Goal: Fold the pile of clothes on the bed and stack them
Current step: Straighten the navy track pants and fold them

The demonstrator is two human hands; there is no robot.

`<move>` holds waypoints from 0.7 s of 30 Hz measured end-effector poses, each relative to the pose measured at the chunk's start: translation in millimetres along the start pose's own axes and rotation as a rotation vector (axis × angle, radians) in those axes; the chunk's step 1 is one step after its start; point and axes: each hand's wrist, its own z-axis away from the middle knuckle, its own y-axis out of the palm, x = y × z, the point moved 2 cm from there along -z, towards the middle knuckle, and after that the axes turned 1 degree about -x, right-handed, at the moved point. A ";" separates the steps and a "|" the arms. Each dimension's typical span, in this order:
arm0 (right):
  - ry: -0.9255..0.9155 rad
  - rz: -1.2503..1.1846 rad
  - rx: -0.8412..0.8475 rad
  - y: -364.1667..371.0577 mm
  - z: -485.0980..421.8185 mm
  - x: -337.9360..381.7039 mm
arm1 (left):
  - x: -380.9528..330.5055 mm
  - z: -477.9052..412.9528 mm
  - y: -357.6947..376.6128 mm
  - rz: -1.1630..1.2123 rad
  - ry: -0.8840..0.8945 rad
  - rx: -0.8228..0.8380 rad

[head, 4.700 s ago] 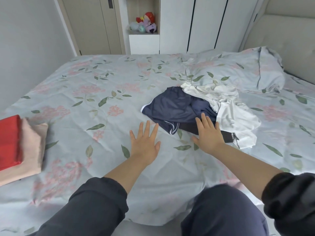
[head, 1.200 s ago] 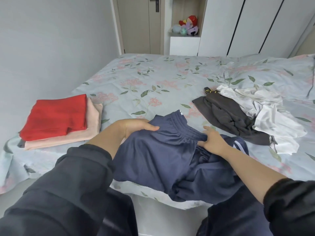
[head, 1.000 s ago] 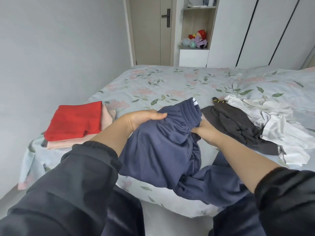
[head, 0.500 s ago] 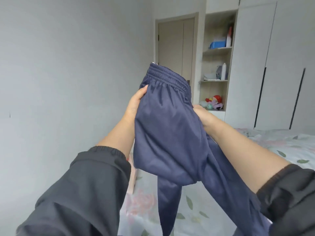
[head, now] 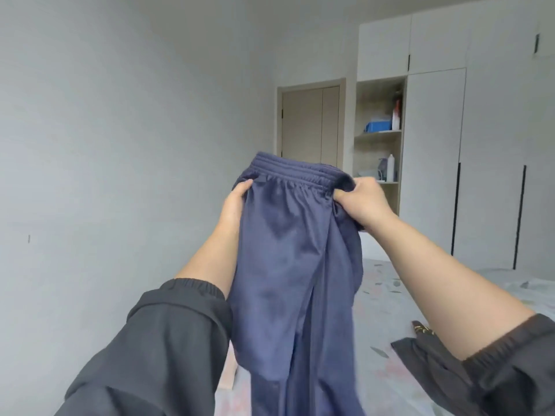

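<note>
I hold a pair of navy blue trousers [head: 288, 265] up in the air by their elastic waistband, the legs hanging down past the bottom of the view. My left hand [head: 235, 202] grips the left end of the waistband. My right hand [head: 365, 199] is curled round the right end, bunching the fabric. A corner of a dark grey garment [head: 420, 330] lies on the bed at lower right. The white clothes and most of the folded stack are out of view; a pale folded edge [head: 228, 372] shows under the trousers.
The floral bed sheet [head: 387, 295] fills the lower right. A grey wall stands to the left. Behind are a beige door [head: 309, 124], open shelves [head: 378, 136] with bottles and a blue box, and white wardrobe doors [head: 480, 145].
The trousers were pulled off the bed and lifted to chest height. In the last half second my hands moved apart along the waistband, spreading it, and my view rose further from the bed.
</note>
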 end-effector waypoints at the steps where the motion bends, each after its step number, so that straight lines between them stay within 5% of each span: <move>1: 0.007 0.167 0.048 -4.3 -0.8 -1.7 | 0.9 -2.2 -6.7 -0.071 0.010 -0.048; 4: 0.089 0.667 0.534 -12.1 4.7 -14.2 | 8.8 -4.1 -19.8 -0.288 -0.092 0.032; 7: 0.098 0.445 0.538 -25.1 5.2 -29.7 | 24.2 5.0 -21.1 -0.441 -0.317 0.372; 9: 0.256 0.288 0.704 -36.0 7.2 -44.8 | 35.5 3.9 -29.4 -0.420 -0.356 0.406; 11: 0.344 0.513 0.870 -47.5 6.7 -63.3 | 48.4 1.2 -35.0 -0.403 -0.316 0.346; 13: 0.246 0.836 0.606 -51.8 -4.1 -82.9 | 61.9 -3.4 -33.8 -0.512 -0.154 0.191; 15: 0.122 0.882 0.191 -50.1 -13.6 -93.5 | 73.0 -10.0 -29.2 -0.734 0.094 -0.013; 17: 0.141 0.892 0.057 -49.4 -12.6 -105.8 | 81.8 -13.9 -21.0 -1.002 0.309 -0.118; 21: 0.542 0.822 0.864 -50.5 0.8 -149.5 | 113.3 -20.6 -19.7 -1.475 0.349 -0.139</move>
